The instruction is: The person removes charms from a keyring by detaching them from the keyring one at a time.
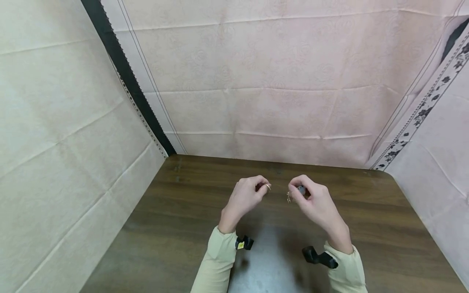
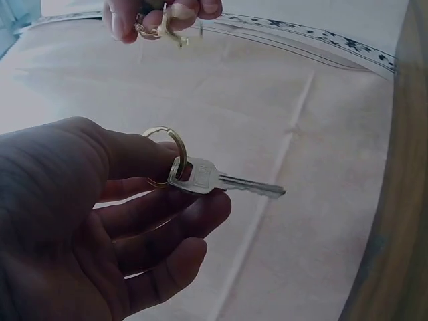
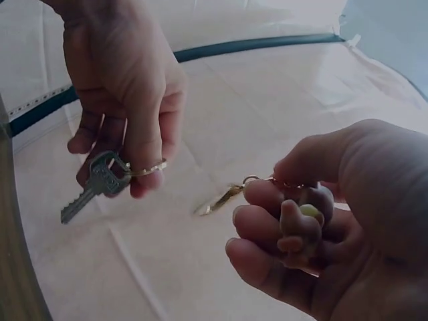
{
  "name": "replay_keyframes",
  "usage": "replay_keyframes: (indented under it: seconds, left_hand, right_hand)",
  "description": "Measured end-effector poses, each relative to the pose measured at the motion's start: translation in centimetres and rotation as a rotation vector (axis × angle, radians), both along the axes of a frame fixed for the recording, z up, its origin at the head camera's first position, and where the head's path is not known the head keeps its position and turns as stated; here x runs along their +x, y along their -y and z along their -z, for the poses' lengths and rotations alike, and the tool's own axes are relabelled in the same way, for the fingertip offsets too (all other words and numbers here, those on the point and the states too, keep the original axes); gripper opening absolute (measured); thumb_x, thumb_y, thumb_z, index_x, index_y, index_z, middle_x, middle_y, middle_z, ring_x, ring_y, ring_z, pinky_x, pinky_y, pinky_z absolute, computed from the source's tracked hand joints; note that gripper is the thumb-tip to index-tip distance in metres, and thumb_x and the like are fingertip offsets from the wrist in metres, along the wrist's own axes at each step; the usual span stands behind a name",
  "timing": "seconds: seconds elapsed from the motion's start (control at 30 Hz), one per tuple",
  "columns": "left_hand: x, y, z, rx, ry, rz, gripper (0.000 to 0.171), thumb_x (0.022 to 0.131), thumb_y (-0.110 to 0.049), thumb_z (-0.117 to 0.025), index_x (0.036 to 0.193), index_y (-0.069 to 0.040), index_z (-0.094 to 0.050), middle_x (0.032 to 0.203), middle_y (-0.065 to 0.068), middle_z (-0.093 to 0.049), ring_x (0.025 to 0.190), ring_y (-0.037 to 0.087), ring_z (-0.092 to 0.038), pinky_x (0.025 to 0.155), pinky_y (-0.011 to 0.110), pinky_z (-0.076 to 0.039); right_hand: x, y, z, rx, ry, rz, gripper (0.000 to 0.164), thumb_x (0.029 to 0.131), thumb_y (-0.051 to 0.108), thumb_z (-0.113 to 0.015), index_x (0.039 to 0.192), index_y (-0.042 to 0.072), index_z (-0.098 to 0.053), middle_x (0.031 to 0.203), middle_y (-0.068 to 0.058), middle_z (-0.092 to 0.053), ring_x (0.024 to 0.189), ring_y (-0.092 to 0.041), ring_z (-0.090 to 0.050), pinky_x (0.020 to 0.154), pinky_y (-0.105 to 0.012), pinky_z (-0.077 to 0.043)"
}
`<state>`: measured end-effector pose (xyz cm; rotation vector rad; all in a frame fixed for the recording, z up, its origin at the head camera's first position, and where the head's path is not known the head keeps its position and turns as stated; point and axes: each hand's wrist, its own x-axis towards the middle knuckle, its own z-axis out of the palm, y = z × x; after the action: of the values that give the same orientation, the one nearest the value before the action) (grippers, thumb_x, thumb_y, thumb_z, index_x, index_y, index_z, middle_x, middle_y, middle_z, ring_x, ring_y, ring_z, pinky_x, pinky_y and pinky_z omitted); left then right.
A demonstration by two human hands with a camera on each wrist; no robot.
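My left hand [image 1: 244, 198] pinches a gold key ring [image 2: 179, 142] between thumb and forefinger. A silver key [image 2: 202, 178] hangs from that ring, its toothed blade pointing away from the fingers. In the right wrist view, the same key [image 3: 105, 176] tilts downward. Opposite, my right hand [image 1: 316, 200] holds a keychain by its short gold chain [image 3: 286, 183]. A small figurine charm [image 3: 299, 231] lies against the curled fingers, and a gold clasp [image 3: 223, 200] dangles past the fingertips. Both hands are raised above the table, apart from each other.
Below the hands is a brown wooden table [image 1: 176, 228], with a pale glare near its front. Light cloth [image 1: 271, 81] hangs behind it, and more cloth stands at the left and right sides. Each wrist wears a black camera mount [image 1: 318, 257].
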<state>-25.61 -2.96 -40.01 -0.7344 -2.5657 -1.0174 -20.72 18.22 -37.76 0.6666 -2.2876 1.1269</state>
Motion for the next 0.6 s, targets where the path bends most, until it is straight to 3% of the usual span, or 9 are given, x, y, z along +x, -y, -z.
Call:
replay_keyframes:
  seconds: [0.13,0.33,0.47,0.6]
  left_hand:
    - [-0.4,0.0,0.5,-0.008,0.023,-0.01,0.012,0.096,-0.019,-0.062,0.094,-0.015,-0.073,0.08,-0.006,-0.072,0.06,0.001,-0.056,0.054,0.016,-0.044]
    - [-0.5,0.0,0.8,-0.012,0.055,-0.002,0.012,0.097,-0.02,-0.061,0.095,-0.017,-0.072,0.08,-0.007,-0.072,0.06,0.0,-0.056,0.054,0.016,-0.044]
    - [-0.6,0.0,0.9,-0.019,0.067,0.007,0.012,0.097,-0.021,-0.06,0.096,-0.018,-0.072,0.081,-0.008,-0.072,0.059,0.0,-0.055,0.053,0.016,-0.042]
    - [-0.5,0.3,1.0,-0.033,0.066,0.007,0.013,0.097,-0.021,-0.06,0.097,-0.017,-0.073,0.082,-0.008,-0.072,0.058,0.001,-0.053,0.052,0.016,-0.041]
  right_hand:
    - [-1.0,-0.6,0.6,-0.043,0.152,-0.04,0.008,0.1,0.012,-0.056,0.102,0.016,-0.063,0.075,-0.002,-0.066,0.061,-0.01,-0.063,0.055,-0.022,-0.052]
    - [-2.2,-1.7,1.5,-0.17,0.363,-0.174,0.017,0.104,0.015,-0.046,0.113,0.006,-0.057,0.083,-0.018,-0.065,0.064,-0.026,-0.066,0.057,-0.036,-0.058]
    - [-2.8,-2.8,2.4,-0.252,0.452,-0.279,0.023,0.106,0.015,-0.04,0.119,0.0,-0.051,0.084,-0.014,-0.066,0.064,-0.033,-0.065,0.056,-0.039,-0.058]
    - [-3.5,-3.7,4.0,-0.32,0.524,-0.343,0.027,0.107,0.018,-0.037,0.124,-0.001,-0.048,0.086,-0.006,-0.069,0.065,-0.028,-0.067,0.058,-0.041,-0.058]
